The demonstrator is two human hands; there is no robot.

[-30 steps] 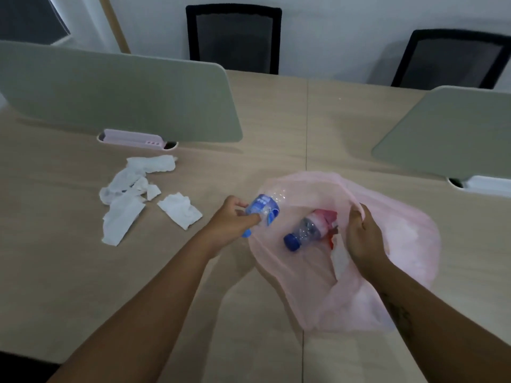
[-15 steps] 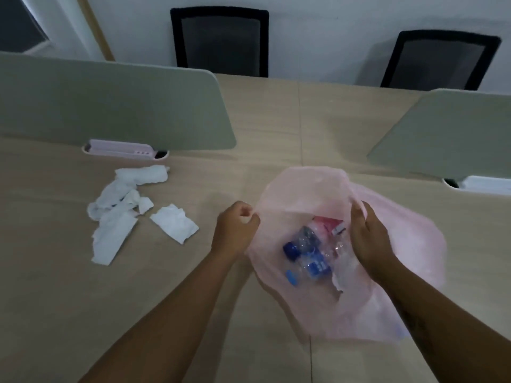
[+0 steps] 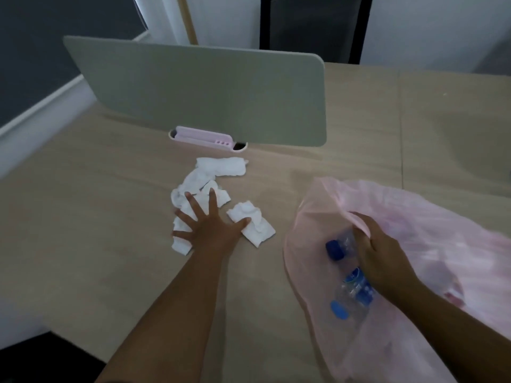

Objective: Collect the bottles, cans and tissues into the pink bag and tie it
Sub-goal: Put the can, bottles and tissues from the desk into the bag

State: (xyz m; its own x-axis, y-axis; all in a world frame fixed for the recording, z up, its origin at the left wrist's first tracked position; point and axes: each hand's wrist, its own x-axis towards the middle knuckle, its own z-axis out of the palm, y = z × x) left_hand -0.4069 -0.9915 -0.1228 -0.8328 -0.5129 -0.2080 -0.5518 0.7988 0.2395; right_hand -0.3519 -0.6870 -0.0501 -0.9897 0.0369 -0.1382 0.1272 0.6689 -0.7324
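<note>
In the head view, the left hand (image 3: 206, 226) is being held wide open, with all fingers (image 3: 213, 201) spread, and it is being laid flat on the crumpled white tissues (image 3: 218, 169) on the wooden table (image 3: 83, 230); nothing is being grasped by it. One tissue piece (image 3: 254, 223) is being touched by the thumb. The rim of the pink bag (image 3: 414, 217) is being pinched in the closed right hand (image 3: 383, 252), so that the mouth is being kept open. Two clear bottles (image 3: 351, 293) with blue caps are being seen lying inside the bag, just beside that hand. A grey divider panel (image 3: 193, 89) is standing behind the tissues.
</note>
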